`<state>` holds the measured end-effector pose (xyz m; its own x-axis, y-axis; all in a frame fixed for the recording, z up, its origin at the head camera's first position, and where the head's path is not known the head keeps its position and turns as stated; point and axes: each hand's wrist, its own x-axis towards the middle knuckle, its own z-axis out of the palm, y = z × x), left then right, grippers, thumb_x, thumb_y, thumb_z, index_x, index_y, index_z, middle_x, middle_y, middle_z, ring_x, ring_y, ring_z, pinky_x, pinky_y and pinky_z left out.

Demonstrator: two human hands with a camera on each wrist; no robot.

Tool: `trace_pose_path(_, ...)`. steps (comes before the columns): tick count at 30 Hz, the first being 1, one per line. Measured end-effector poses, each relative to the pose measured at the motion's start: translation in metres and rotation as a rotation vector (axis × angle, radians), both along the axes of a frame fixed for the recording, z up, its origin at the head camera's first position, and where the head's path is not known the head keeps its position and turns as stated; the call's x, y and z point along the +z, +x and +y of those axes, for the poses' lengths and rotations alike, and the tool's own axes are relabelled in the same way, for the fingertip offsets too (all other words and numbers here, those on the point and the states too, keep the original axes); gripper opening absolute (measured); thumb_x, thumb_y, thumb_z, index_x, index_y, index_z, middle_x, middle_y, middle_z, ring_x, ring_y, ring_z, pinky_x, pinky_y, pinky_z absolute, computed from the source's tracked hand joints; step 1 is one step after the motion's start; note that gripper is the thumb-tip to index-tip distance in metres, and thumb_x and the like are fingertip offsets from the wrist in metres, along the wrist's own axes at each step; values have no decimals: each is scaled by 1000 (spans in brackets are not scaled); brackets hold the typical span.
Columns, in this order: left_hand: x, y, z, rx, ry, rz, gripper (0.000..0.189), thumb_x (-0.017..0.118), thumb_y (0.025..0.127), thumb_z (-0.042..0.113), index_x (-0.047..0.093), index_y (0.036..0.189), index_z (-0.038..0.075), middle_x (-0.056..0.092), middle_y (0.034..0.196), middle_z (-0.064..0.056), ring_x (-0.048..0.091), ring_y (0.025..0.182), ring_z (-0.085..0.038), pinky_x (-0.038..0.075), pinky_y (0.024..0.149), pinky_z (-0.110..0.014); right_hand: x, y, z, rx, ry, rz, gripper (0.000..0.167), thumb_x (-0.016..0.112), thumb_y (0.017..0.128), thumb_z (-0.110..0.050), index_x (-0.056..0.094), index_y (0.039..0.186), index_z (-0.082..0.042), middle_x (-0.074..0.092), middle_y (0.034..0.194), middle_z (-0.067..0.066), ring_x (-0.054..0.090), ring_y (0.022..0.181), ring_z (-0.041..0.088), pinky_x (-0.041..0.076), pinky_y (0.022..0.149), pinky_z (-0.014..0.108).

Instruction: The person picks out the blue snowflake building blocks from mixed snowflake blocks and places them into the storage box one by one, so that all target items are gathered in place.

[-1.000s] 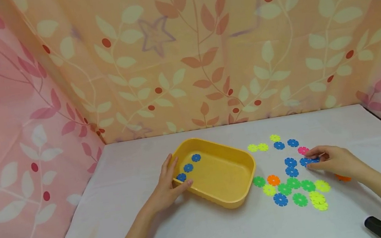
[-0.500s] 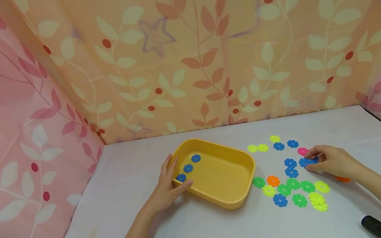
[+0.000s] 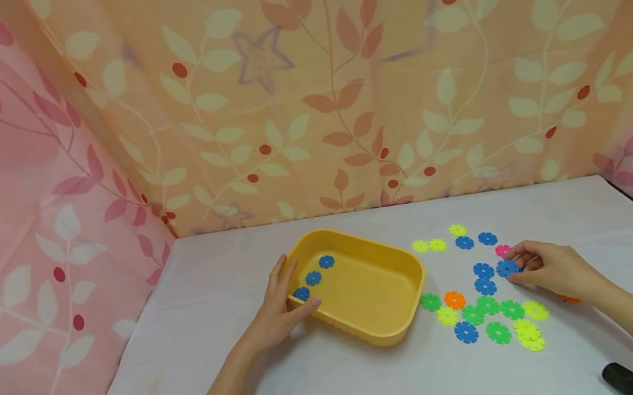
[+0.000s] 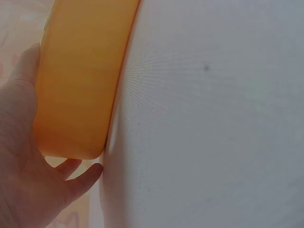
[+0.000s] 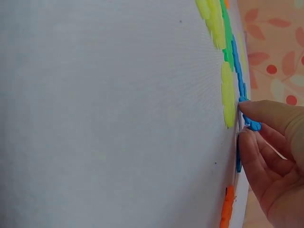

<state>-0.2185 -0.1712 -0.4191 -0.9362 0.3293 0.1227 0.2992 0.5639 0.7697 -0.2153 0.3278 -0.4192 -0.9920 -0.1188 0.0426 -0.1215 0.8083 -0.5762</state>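
A yellow plastic tray (image 3: 393, 332) stands on the table with three blue flower-shaped discs (image 3: 313, 278) in its left end. My left hand (image 3: 274, 311) holds the tray's left corner, its thumb at the near rim and its fingers along the outer side. Among scattered discs to the right, my right hand (image 3: 557, 266) pinches a blue notched disc (image 3: 507, 268). In the right wrist view, that disc is tilted between thumb and finger, and another blue disc (image 5: 239, 156) lies beneath the hand. A pink disc (image 3: 503, 251) lies just beyond the fingertips.
Green discs (image 3: 499, 332), yellow discs (image 3: 527, 330) and more blue discs (image 3: 485, 286) lie between tray and right hand. An orange disc (image 3: 455, 300) is near the tray; another orange one (image 3: 570, 299) is partly behind the right forearm. A patterned curtain (image 3: 337, 86) hangs behind the table.
My right fingers have drawn together on a blue disc and shifted it slightly; the blue disc beside it is now hidden by the hand. My left hand and the tray stay put.
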Motion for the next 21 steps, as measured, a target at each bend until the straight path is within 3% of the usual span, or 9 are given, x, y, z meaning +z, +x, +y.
trace_pose_path(12, 1, 0, 0, 1, -7, 3, 91, 68, 90, 43, 15, 158, 15, -8, 162, 1, 2, 147, -31, 12, 113, -60, 2, 1, -1, -1, -97, -37, 47, 72, 89, -32, 62, 122, -1, 65, 92, 5, 58, 79, 19, 52, 61, 22)
trace_pose_path(21, 1, 0, -1, -4, -8, 2, 91, 68, 90, 44, 14, 157, 15, -8, 162, 1, 2, 147, -31, 12, 113, -59, 9, -1, -9, 1, -188, -75, 52, 69, 91, -38, 61, 126, -1, 69, 105, 11, 65, 92, 21, 53, 71, 18)
